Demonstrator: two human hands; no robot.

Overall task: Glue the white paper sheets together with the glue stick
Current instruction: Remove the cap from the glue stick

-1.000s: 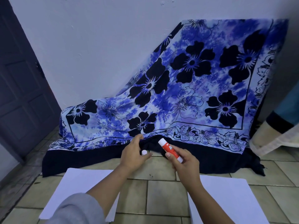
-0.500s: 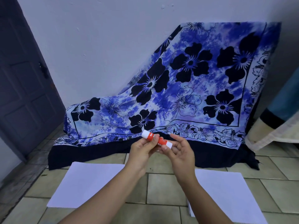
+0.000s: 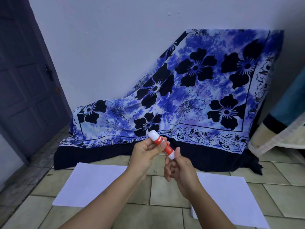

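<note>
A red glue stick (image 3: 166,147) with a white cap at its upper-left end is held tilted above the tiled floor, in front of me. My left hand (image 3: 144,153) grips its upper part just below the cap. My right hand (image 3: 179,167) pinches the white lower end between thumb and fingers. Two white paper sheets lie flat on the floor below: one sheet (image 3: 92,184) to the left under my left forearm, the other sheet (image 3: 231,200) to the right beside my right forearm. They lie apart, with bare tiles between them.
A blue floral cloth (image 3: 189,103) drapes over something against the white wall, its dark hem reaching the floor just beyond the sheets. A dark door (image 3: 24,80) stands at the left. Folded fabric (image 3: 280,134) lies at the right edge.
One second ago my left hand held a small white piece apart from the stick in my right hand. Now both hands hold the stick, white cap at its top, raised slightly.
</note>
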